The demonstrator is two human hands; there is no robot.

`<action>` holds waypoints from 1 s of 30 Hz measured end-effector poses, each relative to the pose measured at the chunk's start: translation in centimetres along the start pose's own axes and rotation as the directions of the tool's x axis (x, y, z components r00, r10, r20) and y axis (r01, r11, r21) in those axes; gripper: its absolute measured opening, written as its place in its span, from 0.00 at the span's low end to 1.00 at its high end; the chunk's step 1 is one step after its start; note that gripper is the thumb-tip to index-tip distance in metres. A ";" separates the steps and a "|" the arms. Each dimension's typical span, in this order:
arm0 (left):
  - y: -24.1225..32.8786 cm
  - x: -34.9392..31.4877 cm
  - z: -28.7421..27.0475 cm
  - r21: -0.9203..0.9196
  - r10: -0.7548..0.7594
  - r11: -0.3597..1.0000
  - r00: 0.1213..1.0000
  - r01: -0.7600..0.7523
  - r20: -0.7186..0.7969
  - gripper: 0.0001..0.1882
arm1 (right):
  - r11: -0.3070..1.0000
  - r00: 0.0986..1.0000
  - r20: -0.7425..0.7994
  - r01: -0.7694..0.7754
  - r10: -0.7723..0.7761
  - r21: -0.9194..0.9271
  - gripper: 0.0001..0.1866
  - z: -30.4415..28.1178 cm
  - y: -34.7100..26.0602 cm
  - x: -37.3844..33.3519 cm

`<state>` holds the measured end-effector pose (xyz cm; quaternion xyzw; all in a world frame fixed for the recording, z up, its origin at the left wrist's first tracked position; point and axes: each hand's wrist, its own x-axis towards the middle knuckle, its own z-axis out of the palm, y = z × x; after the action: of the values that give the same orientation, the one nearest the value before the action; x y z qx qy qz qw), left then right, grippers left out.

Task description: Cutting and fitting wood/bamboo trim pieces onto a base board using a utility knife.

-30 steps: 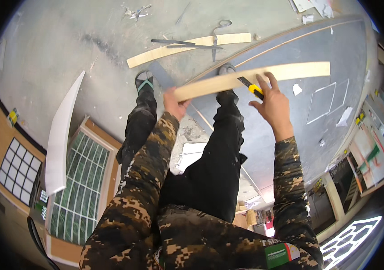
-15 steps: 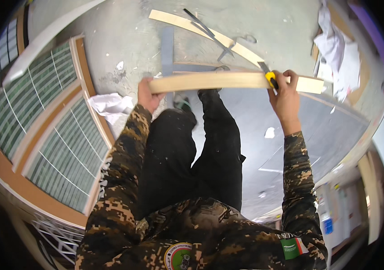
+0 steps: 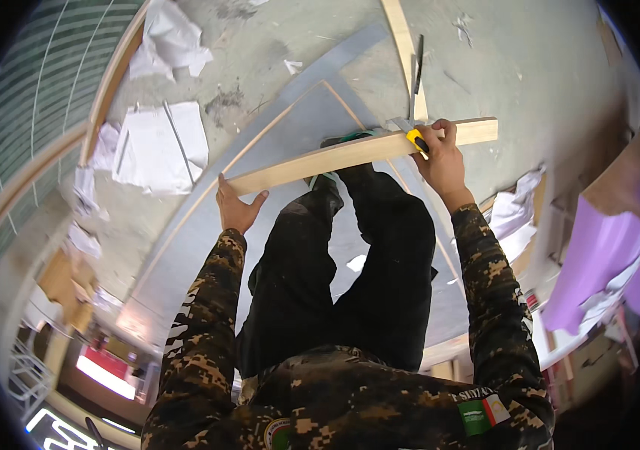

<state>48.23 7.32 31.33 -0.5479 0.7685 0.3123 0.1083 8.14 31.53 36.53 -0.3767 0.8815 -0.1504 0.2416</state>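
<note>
A pale wooden strip (image 3: 312, 163) is held aslant in front of my legs, its right end farther away than its left. My left hand (image 3: 237, 208) grips the near left end, with the thumb on one side and the fingers on the other. Toward the far end, my right hand (image 3: 443, 161) grips the strip and also holds a yellow and black utility knife (image 3: 417, 140). The knife's blade sticks out to the upper left, over the strip. Some right fingertips are hidden.
A second wooden strip (image 3: 401, 45) lies on the floor beyond, with a narrow black strip (image 3: 419, 64) beside it. A large grey panel (image 3: 278, 124) lies under my feet. White crumpled sheets (image 3: 166, 146) are at left; purple rolls (image 3: 597, 255) stand at right.
The view has turned to the right. The held strip now slants, its left end lower and nearer me. Both hands keep hold of it, and the knife stays in my right hand.
</note>
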 end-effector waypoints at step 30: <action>-10.7 11.6 18.6 0.250 -0.205 0.947 0.979 0.201 -0.011 0.33 | 0.867 0.846 0.326 0.481 -0.421 -0.129 0.27 23.8 3.2 22.5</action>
<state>50.30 7.29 7.04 -0.6038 0.7403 0.2044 0.2136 5.61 15.10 8.08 -0.6149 0.7335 -0.0548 0.2843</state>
